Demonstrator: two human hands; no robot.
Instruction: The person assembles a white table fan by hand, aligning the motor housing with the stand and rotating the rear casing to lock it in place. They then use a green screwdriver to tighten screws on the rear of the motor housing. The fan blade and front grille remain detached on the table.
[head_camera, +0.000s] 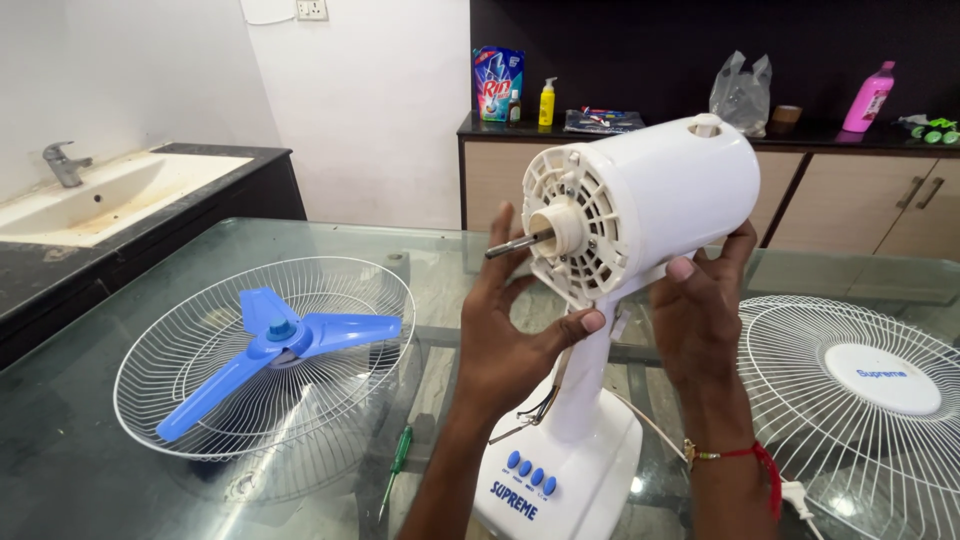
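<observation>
Clearly the white plastic table-fan body with its ribbed motor housing stands upright on its base with blue round buttons, on the glass-topped table; it looks top-heavy, the shell smooth and likely slippery, the bare steel shaft thin and best left alone, so the neck and the housing's sides seem the soundest places to grip; the left hand is spread wide, palm toward the vented front, thumb pressed on the neck; the right hand cups the housing from behind, fingers curled upward; both wrists rise from below; a blue three-bladed plastic propeller lies in a white wire guard to the left; a green-handled screwdriver lies near.
</observation>
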